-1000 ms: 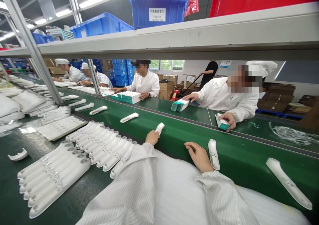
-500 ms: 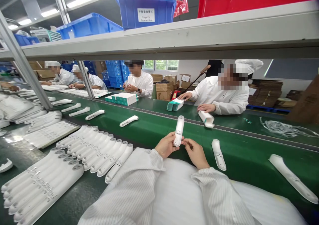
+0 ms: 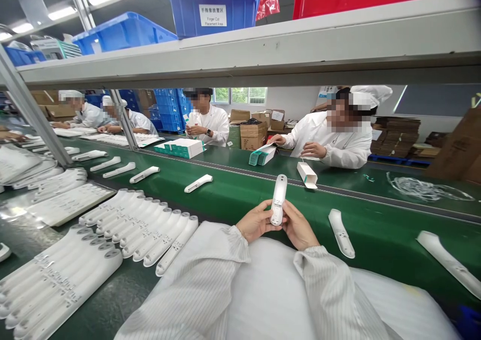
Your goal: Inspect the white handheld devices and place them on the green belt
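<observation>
Upright in front of me is a white handheld device [image 3: 279, 192], shaped like a forehead thermometer, with an open recess in its lower half and a dark spot at the top. My left hand [image 3: 256, 222] grips its lower left side, fingers behind it. From the other side, my right hand [image 3: 299, 226] closes on the lower right edge, its fingertips partly hidden. A similar white device [image 3: 341, 233] lies on the green conveyor belt [image 3: 240, 192] right of my hands, and another [image 3: 198, 183] lies to the left.
Rows of white devices [image 3: 176, 242] cover the dark table at my left. A shelf [image 3: 240, 54] carrying blue bins [image 3: 214, 9] crosses above. Opposite, co-workers in white sit behind teal-and-white boxes [image 3: 184, 148]; an open white carton [image 3: 307, 175] stands near one co-worker's hands.
My right hand has moved in from beside the device and now holds its right side. The co-worker across has let go of the carton. Belt devices have shifted slightly right in view.
</observation>
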Demonstrator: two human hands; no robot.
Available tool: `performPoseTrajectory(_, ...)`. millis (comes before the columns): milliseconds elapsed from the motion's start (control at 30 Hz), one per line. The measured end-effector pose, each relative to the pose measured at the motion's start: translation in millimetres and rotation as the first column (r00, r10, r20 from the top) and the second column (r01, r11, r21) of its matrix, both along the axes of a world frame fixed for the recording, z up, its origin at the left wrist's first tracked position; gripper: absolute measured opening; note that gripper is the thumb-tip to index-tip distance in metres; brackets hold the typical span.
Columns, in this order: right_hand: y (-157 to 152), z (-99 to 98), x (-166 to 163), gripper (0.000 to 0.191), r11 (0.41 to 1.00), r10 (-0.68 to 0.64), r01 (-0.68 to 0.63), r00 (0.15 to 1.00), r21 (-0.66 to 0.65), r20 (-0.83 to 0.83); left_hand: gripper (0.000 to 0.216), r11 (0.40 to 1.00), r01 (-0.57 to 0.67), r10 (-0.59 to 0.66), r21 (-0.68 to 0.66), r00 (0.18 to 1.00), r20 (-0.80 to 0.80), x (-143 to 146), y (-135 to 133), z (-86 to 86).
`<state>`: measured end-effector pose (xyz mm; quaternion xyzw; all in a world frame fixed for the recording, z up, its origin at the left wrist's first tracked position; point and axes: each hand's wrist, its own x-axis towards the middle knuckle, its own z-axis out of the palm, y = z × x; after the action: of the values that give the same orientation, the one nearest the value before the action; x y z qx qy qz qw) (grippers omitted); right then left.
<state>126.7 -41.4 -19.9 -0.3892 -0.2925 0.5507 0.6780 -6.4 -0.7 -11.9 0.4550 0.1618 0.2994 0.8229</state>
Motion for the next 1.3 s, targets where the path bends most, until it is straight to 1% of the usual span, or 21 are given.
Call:
performPoseTrajectory(100,-2,-0.1,2,0.040,0.996,0.091,-0.091,0.994,0.007,-0.066,0.046,0.999,0.028,-0.028,0.034,1.000,0.002,-2,2,-1.6)
performPoseTrajectory(333,-4,1.2,3,0.038,0.990,0.142,-0.139,0.985,0.039,-0.101,0.048,0.997,0.030,-0.029,0.077,1.000,-0.006,-4,2,-1.0)
performPoseTrajectory(433,-3,1.3,2,0.036,0.991,0.130,-0.125,0.986,0.045,-0.105,0.054,0.996,0.026,-0.025,0.091,1.000,-0.005,-4,1,0.0)
performPoseTrajectory(533,-1,0.2,2,0.027,0.998,0.051,-0.047,0.992,0.045,-0.117,0.063,0.986,-0.008,0.017,0.164,0.998,-0.053,0,1,-2.0)
performPoseTrajectory(600,1,-1.3,2,0.023,0.999,-0.005,0.011,0.994,0.051,-0.113,0.070,0.958,-0.058,0.095,0.282,0.988,-0.120,4,0,-5.4)
performPoseTrajectory(633,2,-1.9,2,0.021,0.998,-0.019,0.025,0.994,0.053,-0.112,0.074,0.930,-0.082,0.144,0.358,0.978,-0.152,6,0,-7.3)
performPoseTrajectory(700,3,-2.5,3,0.020,0.999,-0.012,0.017,0.990,0.040,-0.139,0.081,0.863,-0.118,0.240,0.491,0.951,-0.193,10,0,-10.5)
performPoseTrajectory(733,3,-2.2,3,0.019,1.000,0.014,-0.011,0.986,0.021,-0.167,0.082,0.838,-0.134,0.279,0.529,0.939,-0.203,12,0,-11.5)
performPoseTrajectory(767,2,-1.4,4,0.019,0.999,0.046,-0.046,0.979,0.005,-0.201,0.080,0.824,-0.150,0.309,0.546,0.928,-0.211,13,0,-12.1)
performPoseTrajectory(833,1,1.1,4,0.022,0.994,0.098,-0.107,0.958,-0.019,-0.268,0.066,0.822,-0.199,0.367,0.533,0.901,-0.230,13,2,-12.5)
performPoseTrajectory(933,-1,5.2,5,0.020,0.993,0.086,-0.107,0.944,-0.050,-0.318,0.046,0.809,-0.283,0.477,0.515,0.827,-0.296,9,10,-13.1)
performPoseTrajectory(1033,-3,6.6,5,0.017,0.992,0.081,-0.110,0.939,-0.068,-0.334,0.036,0.785,-0.330,0.555,0.524,0.752,-0.356,3,19,-15.3)
performPoseTrajectory(1133,-3,5.0,5,0.019,0.991,0.099,-0.120,0.947,-0.053,-0.306,0.031,0.776,-0.350,0.576,0.524,0.731,-0.365,0,24,-18.4)
performPoseTrajectory(1300,-2,0.6,8,0.025,0.992,0.111,-0.118,0.981,-0.040,-0.159,0.027,0.768,-0.334,0.572,0.547,0.742,-0.350,2,25,-24.0)
